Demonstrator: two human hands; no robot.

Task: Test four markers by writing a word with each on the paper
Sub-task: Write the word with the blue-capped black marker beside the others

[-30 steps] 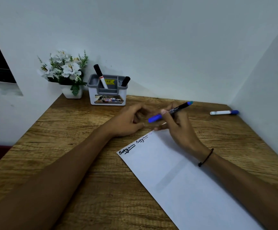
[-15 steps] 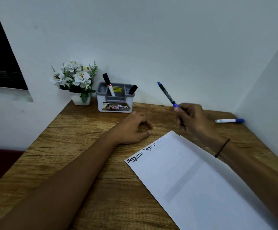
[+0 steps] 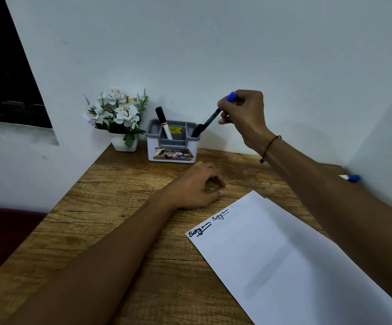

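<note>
While our right hand (image 3: 244,116) is pinching the blue-capped marker (image 3: 214,116) between thumb and fingers, we are holding it tilted, blue cap up by the knuckles, lower end pointing down toward the right compartment of the grey-and-white holder (image 3: 172,146). That lower end is sitting just beside a black marker (image 3: 197,130) standing in that compartment; touching or not, we cannot tell. A white marker with a black cap (image 3: 164,123) is leaning in the left compartment. We are wearing a thin black cord (image 3: 270,146) on the right wrist. Our left hand (image 3: 198,190) is resting on the wooden desk (image 3: 110,207), fingers curled loosely, gripping nothing, just beside the top corner of the paper (image 3: 284,259). Along the paper's top edge two dark words and one faint blue word are showing. Another marker with a blue cap (image 3: 351,177) is lying on the desk by the right wall, partly hidden behind our right forearm. A white pot of white flowers (image 3: 117,113) is standing left of the holder.
</note>
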